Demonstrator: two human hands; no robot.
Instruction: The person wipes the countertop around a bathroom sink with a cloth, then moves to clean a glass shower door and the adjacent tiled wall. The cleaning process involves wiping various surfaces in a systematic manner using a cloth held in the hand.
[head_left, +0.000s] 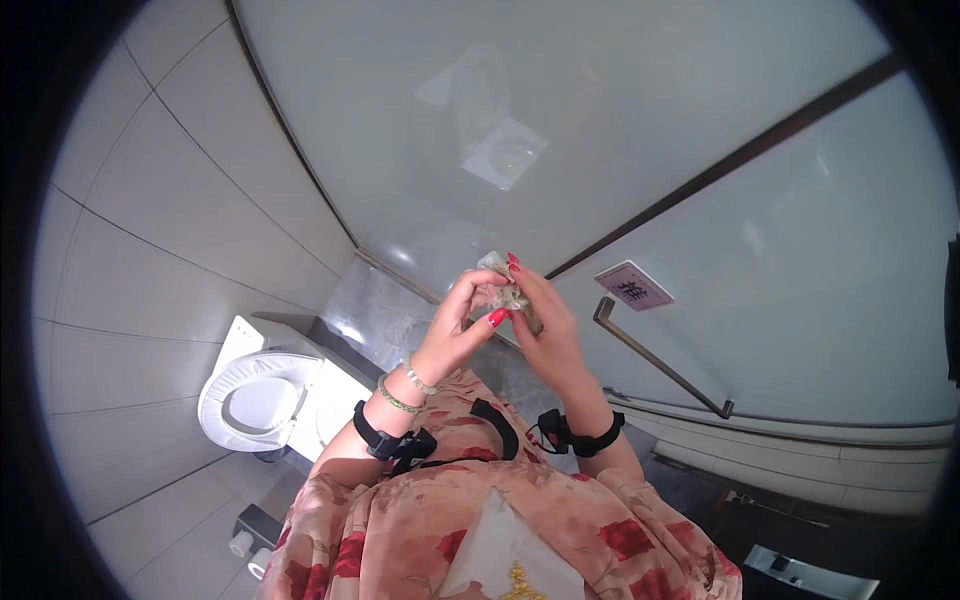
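Both my hands meet at mid-view, in front of my body. Between them is a small crumpled, pale, partly translucent thing with darker flecks; its exact kind is too small and covered to tell. My left hand grips its near left side, thumb stretched across toward the right hand. My right hand closes on its right side, with the fingertips over the top. Red nails show on both hands. Part of the crumpled thing sticks out beyond the fingers at the top.
A white toilet with a raised-rim seat stands at the left. Ahead rise frosted glass panels with a dark frame; a pink sign and a metal bar handle are on the right one. Paper rolls hang lower left.
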